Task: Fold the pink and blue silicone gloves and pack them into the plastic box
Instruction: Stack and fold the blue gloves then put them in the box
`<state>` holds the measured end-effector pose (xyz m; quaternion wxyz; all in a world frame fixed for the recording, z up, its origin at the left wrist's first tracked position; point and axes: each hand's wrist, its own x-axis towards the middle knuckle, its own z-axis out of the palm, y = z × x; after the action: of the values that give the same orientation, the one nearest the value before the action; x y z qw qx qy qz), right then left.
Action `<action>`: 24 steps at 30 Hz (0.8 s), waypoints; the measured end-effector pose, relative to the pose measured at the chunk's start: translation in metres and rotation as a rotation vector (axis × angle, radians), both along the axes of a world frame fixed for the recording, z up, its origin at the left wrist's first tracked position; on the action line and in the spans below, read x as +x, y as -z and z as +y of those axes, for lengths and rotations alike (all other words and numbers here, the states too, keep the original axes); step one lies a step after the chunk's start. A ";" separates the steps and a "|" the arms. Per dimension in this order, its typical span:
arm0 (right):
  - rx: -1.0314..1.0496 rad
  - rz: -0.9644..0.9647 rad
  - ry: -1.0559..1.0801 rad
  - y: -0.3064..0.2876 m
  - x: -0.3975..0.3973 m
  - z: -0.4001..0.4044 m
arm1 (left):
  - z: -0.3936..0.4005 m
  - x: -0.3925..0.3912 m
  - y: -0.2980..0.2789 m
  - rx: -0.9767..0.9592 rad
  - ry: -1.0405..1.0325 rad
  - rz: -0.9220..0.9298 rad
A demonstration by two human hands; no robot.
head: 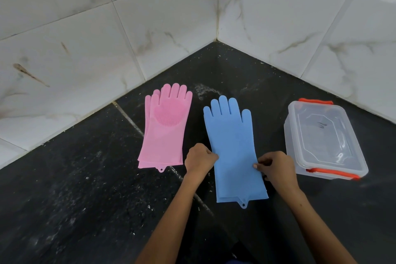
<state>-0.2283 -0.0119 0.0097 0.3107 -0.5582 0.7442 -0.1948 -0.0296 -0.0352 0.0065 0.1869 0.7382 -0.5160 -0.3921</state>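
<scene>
The blue silicone gloves (pixel 232 146) lie flat and stacked on the dark counter, fingers pointing away from me, cuff tab toward me. My left hand (pixel 200 159) pinches their left edge at mid-length, and my right hand (pixel 275 167) pinches the right edge opposite. The pink silicone gloves (pixel 166 128) lie flat and stacked to the left, bristle pad facing up, untouched. The clear plastic box (pixel 323 139) with orange latches stands to the right, its lid on.
The black stone counter (pixel 85 188) sits in a corner of white marble-tiled walls (pixel 150 17) that rise close behind the gloves and the box. A seam in the counter runs diagonally beneath the gloves.
</scene>
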 end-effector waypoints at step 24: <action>0.076 0.284 -0.238 -0.008 -0.001 0.004 | 0.006 -0.001 -0.001 0.130 0.111 -0.169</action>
<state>-0.2294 -0.0082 0.0173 0.2444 -0.6519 0.7162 -0.0479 -0.0307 -0.0289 0.0077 0.0724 0.7497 -0.5434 -0.3708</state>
